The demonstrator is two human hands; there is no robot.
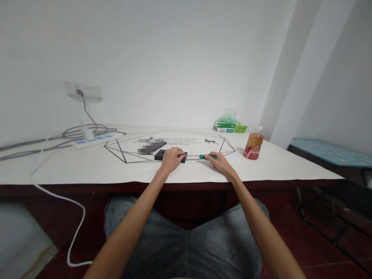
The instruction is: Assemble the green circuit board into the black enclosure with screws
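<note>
My left hand (172, 158) rests curled over a small black box (160, 155) on the white table (87, 166), holding it down. My right hand (218, 162) grips a screwdriver with a green handle (208, 157), and the thin shaft points left toward the box's right end. A second dark flat piece (154, 147) lies just behind the box, partly blurred out. Both forearms reach forward from my lap.
A white power strip (95, 140) with grey cables lies at the back left, plugged into a wall socket (84, 92). A drink bottle (254, 146) stands at the right, with green boxes (229, 127) behind it. A bench (331, 152) stands to the right.
</note>
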